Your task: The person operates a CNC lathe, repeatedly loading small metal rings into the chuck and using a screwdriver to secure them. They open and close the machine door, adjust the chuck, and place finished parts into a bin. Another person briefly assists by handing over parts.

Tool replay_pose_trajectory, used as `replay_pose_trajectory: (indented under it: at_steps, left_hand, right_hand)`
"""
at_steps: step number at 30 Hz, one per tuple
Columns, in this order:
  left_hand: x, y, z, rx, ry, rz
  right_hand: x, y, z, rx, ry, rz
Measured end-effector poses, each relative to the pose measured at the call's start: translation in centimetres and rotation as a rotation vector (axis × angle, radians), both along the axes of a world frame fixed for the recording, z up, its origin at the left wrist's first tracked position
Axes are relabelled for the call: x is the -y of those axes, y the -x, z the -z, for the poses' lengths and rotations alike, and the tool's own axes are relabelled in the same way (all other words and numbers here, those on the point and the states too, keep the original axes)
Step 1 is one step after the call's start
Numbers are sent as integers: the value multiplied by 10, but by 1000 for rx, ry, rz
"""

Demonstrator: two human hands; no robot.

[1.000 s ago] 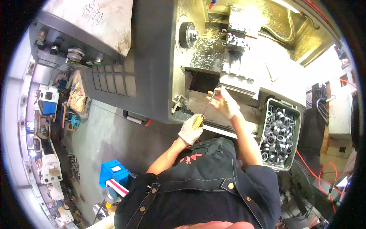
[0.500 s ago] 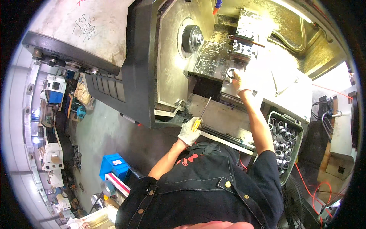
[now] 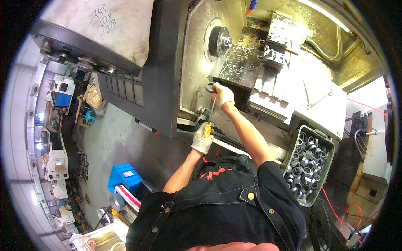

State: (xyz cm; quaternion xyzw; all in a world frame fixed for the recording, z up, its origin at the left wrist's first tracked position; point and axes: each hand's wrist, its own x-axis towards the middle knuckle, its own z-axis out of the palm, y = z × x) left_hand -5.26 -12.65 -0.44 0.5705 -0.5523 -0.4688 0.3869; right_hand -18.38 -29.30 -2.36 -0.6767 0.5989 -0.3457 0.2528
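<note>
My left hand [image 3: 202,142], in a pale work glove, is closed round the yellow handle of a screwdriver [image 3: 207,130]. The shaft points up and away from me, its tip close to my right fingers. My gloved right hand [image 3: 224,96] pinches a metal ring [image 3: 210,87] low in front of the lathe's inner wall. Above and beyond it, the round dark chuck [image 3: 219,42] sticks out of that wall. A grey-green bin [image 3: 330,161] on my right holds several loose metal rings [image 3: 307,170].
Right of the chuck is the tool block [image 3: 275,54] on its slide. A wrench [image 3: 313,99] lies on the bright metal cover. The black machine door frame [image 3: 165,71] stands at my left. On the floor side is a blue box [image 3: 122,178]; a red hose [image 3: 329,201] hangs at right.
My right hand has moved left with the ring, from the slide to just beyond the screwdriver's tip. The screwdriver stands more upright, and the view has shifted slightly.
</note>
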Motion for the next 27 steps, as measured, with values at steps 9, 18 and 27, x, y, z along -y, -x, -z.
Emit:
replay_pose_trajectory:
  at_steps: [9,18,27]
  left_hand:
    - [31,15,9,294,-65,101]
    - [104,48,43,709,-242,329]
    - [150,63,16,601,-133,92]
  right_hand:
    - [75,79,16,288,-106,495]
    - [14,93,25,1066,-212,446]
    - [-43,99,-15,1771,-750,147]
